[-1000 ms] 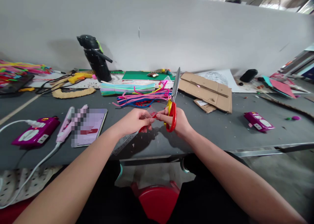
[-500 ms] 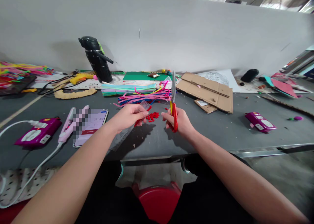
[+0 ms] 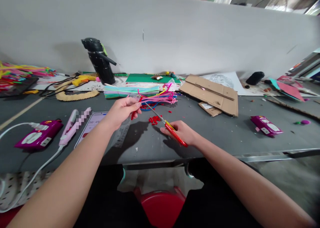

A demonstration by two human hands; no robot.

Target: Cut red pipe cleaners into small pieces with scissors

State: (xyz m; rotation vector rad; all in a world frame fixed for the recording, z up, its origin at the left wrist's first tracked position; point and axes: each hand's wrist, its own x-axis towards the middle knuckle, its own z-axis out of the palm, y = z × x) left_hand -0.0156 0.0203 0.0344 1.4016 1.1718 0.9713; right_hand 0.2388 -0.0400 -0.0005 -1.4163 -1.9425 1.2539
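My left hand [image 3: 126, 108] is closed on a red pipe cleaner [image 3: 133, 114], pinched between thumb and fingers. A small clear plastic piece [image 3: 135, 96] shows at its fingertips. My right hand [image 3: 182, 132] grips red-handled scissors [image 3: 175, 134], whose blades point up and left, their tips near the red pipe cleaner. Below the blades lies a small pile of short red pieces [image 3: 154, 120], with more scattered behind. A clear ruler [image 3: 122, 134] rests on the table under my left wrist.
Bundled pipe cleaners [image 3: 160, 97] lie just behind my hands. Left of them are a phone [image 3: 87, 126], a pink hair straightener [image 3: 67, 134], a purple power strip [image 3: 40, 134] and a black bottle [image 3: 101, 64]. Cardboard [image 3: 210, 93] and another purple block [image 3: 266, 125] sit to the right.
My left hand has shifted left and slightly up with the red pipe cleaner. The scissors have swung from pointing upward to pointing left toward it, and my right hand has lowered slightly.
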